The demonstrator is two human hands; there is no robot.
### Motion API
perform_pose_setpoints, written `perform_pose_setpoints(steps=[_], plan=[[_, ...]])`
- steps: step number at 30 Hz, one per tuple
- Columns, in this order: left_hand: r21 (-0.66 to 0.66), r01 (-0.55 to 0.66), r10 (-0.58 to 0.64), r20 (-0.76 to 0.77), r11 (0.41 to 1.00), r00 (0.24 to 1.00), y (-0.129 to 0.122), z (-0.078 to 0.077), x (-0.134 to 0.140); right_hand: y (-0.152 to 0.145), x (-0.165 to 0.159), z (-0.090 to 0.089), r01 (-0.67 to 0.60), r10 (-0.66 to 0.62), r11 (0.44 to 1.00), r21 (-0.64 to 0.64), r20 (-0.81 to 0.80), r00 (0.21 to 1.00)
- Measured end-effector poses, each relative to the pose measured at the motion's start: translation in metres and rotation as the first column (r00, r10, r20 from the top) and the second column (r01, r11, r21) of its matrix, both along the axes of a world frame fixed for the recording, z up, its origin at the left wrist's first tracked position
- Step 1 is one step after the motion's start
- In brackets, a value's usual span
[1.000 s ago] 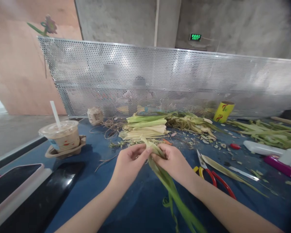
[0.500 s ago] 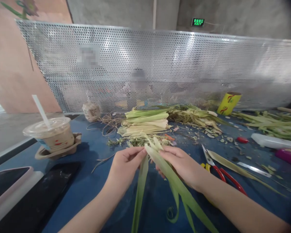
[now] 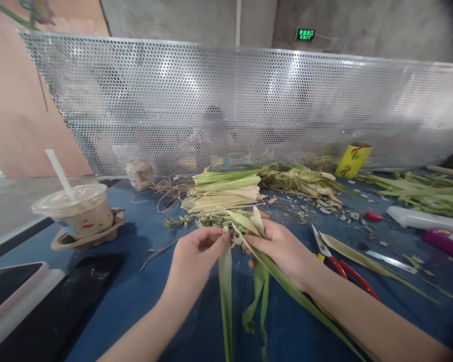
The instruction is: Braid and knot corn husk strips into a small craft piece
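My left hand (image 3: 202, 251) pinches the pale top end of a green corn husk strip (image 3: 225, 296), which hangs straight down over the table. My right hand (image 3: 277, 246) is closed round several more corn husk strips (image 3: 287, 281); their pale tips stick up above the fingers and their long green ends trail down to the right, one of them curling. The two hands are a little apart. Just beyond them lies a stack of flattened corn husks (image 3: 226, 188), with small dried greenery (image 3: 219, 219) in front of it.
Red-handled scissors (image 3: 337, 264), a blade (image 3: 392, 262) and a loose husk lie at the right. A glue gun (image 3: 423, 218), a yellow roll (image 3: 354, 160) and scraps are farther off. At left stand a drink cup (image 3: 79, 211) and phones (image 3: 7, 286). A perforated metal screen (image 3: 226, 100) borders the back.
The hands have drawn slightly apart, separating the left strip from the bunch in my right hand. The strips in my right hand have swung and now hang differently.
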State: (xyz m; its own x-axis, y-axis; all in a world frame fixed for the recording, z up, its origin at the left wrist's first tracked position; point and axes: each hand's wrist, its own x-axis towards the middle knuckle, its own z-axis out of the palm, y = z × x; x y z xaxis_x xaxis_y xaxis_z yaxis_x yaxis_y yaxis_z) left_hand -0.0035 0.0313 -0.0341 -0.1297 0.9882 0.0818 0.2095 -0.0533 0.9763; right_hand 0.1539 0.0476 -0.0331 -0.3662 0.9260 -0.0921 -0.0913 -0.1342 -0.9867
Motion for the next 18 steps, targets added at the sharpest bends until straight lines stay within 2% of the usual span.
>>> perform_pose_setpoints(steps=[3,5,7,10,13,18], plan=[[-0.044,0.022,-0.019,0.075,0.999,0.997,0.0,0.0,0.001,-0.003,0.001,0.004,0.014,-0.015,1.0,0.013,0.089,0.996],[-0.055,0.042,-0.037,0.103,0.998,0.994,-0.001,0.0,0.003,-0.005,0.0,0.008,0.06,-0.09,0.99,0.125,0.244,0.966],[-0.07,0.066,-0.058,0.104,0.995,0.993,-0.002,0.0,0.005,-0.008,-0.001,0.013,0.11,-0.21,0.956,0.271,0.372,0.904],[-0.087,0.107,-0.097,0.113,0.99,0.989,-0.004,0.0,0.006,-0.013,-0.004,0.018,0.156,-0.325,0.914,0.376,0.443,0.835],[-0.113,0.133,-0.119,0.122,0.985,0.985,-0.006,0.0,0.007,-0.016,-0.007,0.016,0.137,-0.34,0.894,0.426,0.447,0.827],[-0.199,0.121,-0.107,0.081,0.972,0.991,-0.008,0.005,0.009,-0.016,-0.005,0.008,0.023,-0.275,0.872,0.489,0.45,0.85]])
